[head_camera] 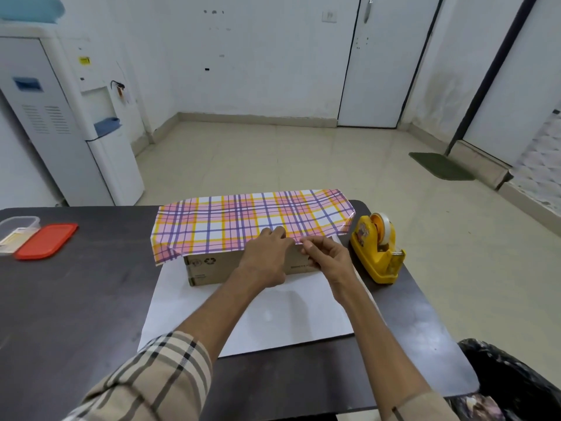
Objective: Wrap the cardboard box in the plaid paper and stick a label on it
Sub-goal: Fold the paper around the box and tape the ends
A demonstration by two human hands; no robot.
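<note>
The step in hand looks like bringing the far flap of the paper (243,218) over the box (212,267) and fixing its edge along the near top corner. The right hand (328,258) pinches that edge between thumb and forefinger. The left hand (267,253) lies on it just beside, fingers bent, and I cannot tell whether it pinches or only presses. To do this well, pull the flap taut and square to the box, so the plaid lines run parallel to the corner. Then smooth out the slack toward both ends before any tape goes on. The dispenser (378,247) stands near the right hand, so the left should pin the edge while the right fetches tape. The box sits mid-surface (76,299), long side toward the person, its brown front bare and printed with a recycling mark. The paper is glossy pink, yellow and purple plaid, rumpled at the far right end and drooping past the left end. Its white underside spreads out toward the person.
</note>
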